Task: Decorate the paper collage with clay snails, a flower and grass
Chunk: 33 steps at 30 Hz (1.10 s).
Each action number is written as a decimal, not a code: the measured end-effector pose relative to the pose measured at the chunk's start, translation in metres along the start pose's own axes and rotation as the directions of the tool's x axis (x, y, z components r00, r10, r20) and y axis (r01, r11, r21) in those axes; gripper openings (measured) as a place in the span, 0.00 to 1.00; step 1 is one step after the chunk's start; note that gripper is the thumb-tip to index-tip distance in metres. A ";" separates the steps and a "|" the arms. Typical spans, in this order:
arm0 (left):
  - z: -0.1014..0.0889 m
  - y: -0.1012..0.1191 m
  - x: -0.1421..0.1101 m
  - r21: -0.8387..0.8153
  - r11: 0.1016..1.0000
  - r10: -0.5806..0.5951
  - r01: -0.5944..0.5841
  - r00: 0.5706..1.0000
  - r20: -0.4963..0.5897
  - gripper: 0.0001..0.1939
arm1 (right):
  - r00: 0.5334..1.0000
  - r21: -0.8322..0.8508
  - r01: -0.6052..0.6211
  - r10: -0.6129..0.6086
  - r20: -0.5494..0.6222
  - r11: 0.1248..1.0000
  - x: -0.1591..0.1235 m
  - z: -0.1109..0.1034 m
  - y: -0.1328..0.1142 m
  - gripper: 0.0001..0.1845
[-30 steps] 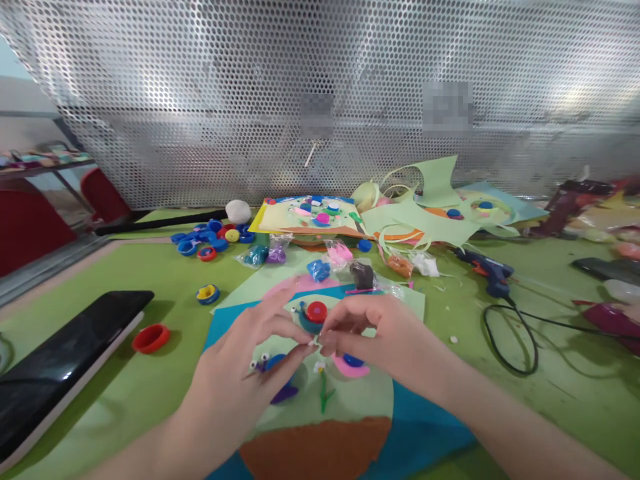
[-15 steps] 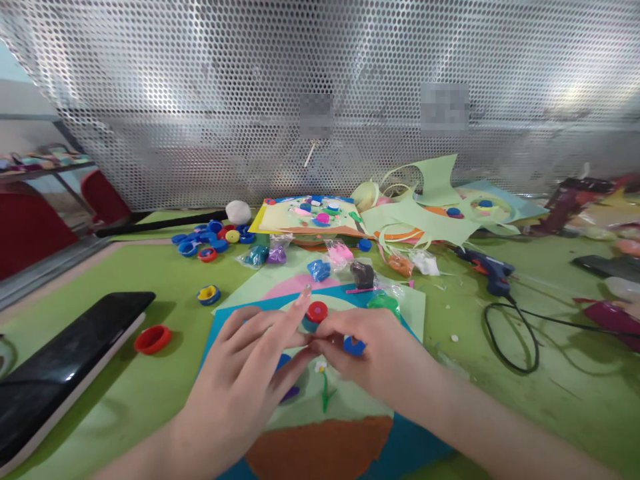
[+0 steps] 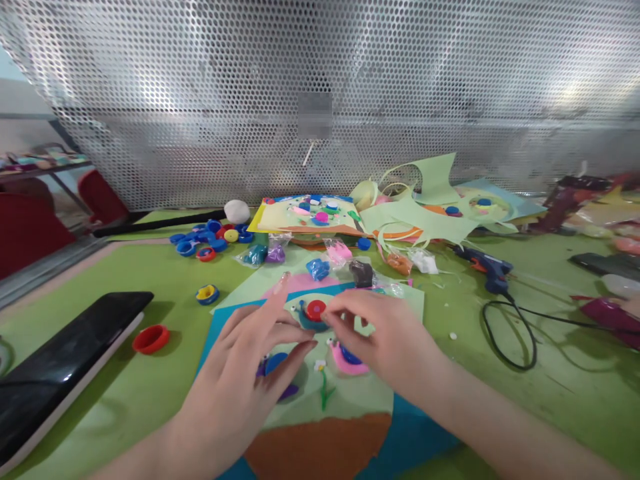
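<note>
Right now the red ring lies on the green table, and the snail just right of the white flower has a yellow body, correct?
Not quite: in the head view, the snail just right of the white flower has a pink body, not a yellow one. The red ring does lie on the green table.

Backdrop: silver perforated sheet-metal panel [image 3: 225, 100], round holes, spans most of the width, bright glare patches left and right. Green-topped work table [image 3: 500, 427] in front of it. Far left: two red chair backs [image 3: 30, 223], narrow-edged second table [image 3: 65, 167], pale wall [image 3: 20, 98].
</note>
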<state>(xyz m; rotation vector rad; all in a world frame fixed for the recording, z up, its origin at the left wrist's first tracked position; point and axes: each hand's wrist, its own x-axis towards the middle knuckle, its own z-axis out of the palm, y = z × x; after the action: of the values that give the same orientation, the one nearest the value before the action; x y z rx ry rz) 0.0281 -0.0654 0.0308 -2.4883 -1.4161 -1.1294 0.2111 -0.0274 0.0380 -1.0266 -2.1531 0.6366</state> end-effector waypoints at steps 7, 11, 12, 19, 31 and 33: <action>0.002 -0.002 -0.003 0.056 0.996 0.080 -0.076 0.994 -0.072 0.04 | 0.987 0.162 -0.152 0.140 0.083 0.975 0.004 -0.005 0.001 0.07; 0.002 -0.002 -0.003 0.090 0.993 0.078 -0.075 0.996 -0.034 0.05 | 0.975 0.211 -0.198 0.169 0.146 0.957 0.003 -0.003 -0.001 0.08; 0.002 -0.003 -0.004 0.097 0.992 0.083 -0.080 0.996 -0.018 0.05 | 0.973 0.223 -0.204 0.172 0.155 0.953 0.003 -0.003 -0.002 0.08; 0.004 -0.004 -0.005 0.035 0.995 0.089 -0.089 0.996 -0.015 0.24 | 0.960 0.255 -0.241 0.192 0.202 0.936 0.005 -0.004 -0.001 0.10; 0.004 -0.008 -0.002 0.090 0.975 0.208 -0.204 0.977 -0.040 0.17 | 0.965 0.283 -0.221 0.167 0.202 0.933 0.004 -0.007 -0.001 0.09; 0.003 -0.009 -0.002 0.114 0.966 0.235 -0.231 0.972 -0.018 0.14 | 0.966 0.268 -0.220 0.170 0.196 0.938 0.003 -0.007 0.000 0.09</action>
<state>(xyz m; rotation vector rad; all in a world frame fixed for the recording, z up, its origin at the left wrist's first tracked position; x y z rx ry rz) 0.0221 -0.0609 0.0246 -2.4669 -1.1085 -1.0101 0.2148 -0.0237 0.0437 -1.0634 -2.0342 1.1353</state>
